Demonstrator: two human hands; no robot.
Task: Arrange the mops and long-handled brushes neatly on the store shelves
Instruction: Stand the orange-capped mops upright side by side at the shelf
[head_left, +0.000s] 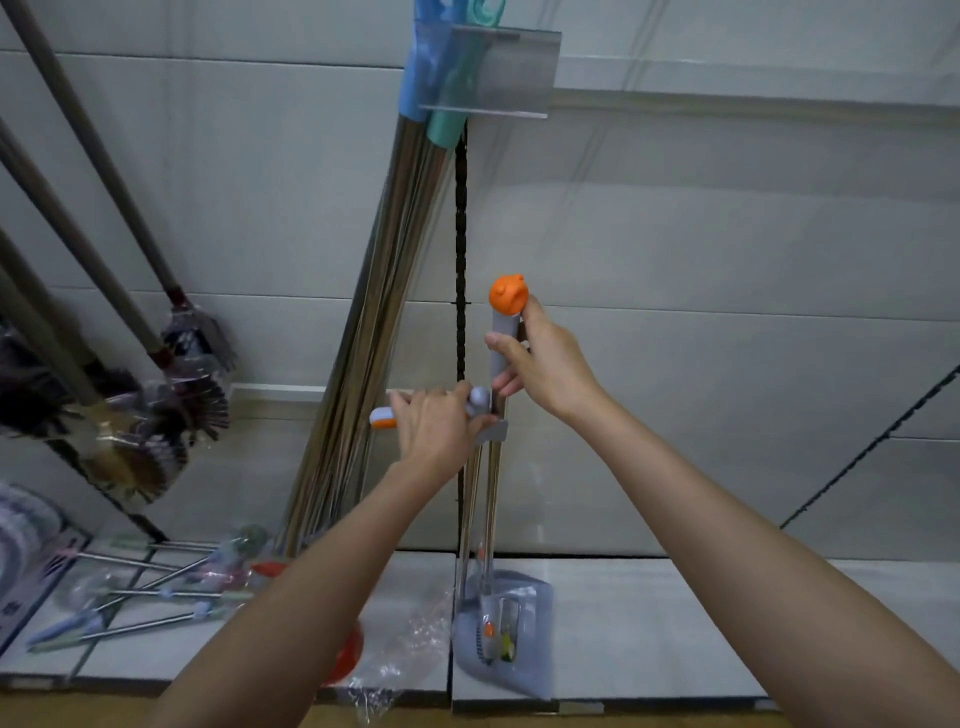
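Note:
A grey broom-and-dustpan set stands upright on the bottom shelf (675, 623). Its grey dustpan (504, 644) rests on the shelf, and two metal poles (483, 499) rise from it. My right hand (545, 358) grips the grey handle with the orange cap (509, 293) at the top. My left hand (436, 426) is closed around a second grey and orange handle (382, 417), which lies sideways at the grey clip (496, 428) joining the poles. A bundle of steel mop poles (379, 322) with blue and teal grips leans against the back panel just to the left.
Dark brooms in plastic wrap (156, 415) hang at the left. Several short brushes with metal handles (145, 587) lie on the lower left shelf. Crumpled clear plastic (405, 654) and something red lie beside the dustpan. A clear sign holder (493, 70) sticks out at the top.

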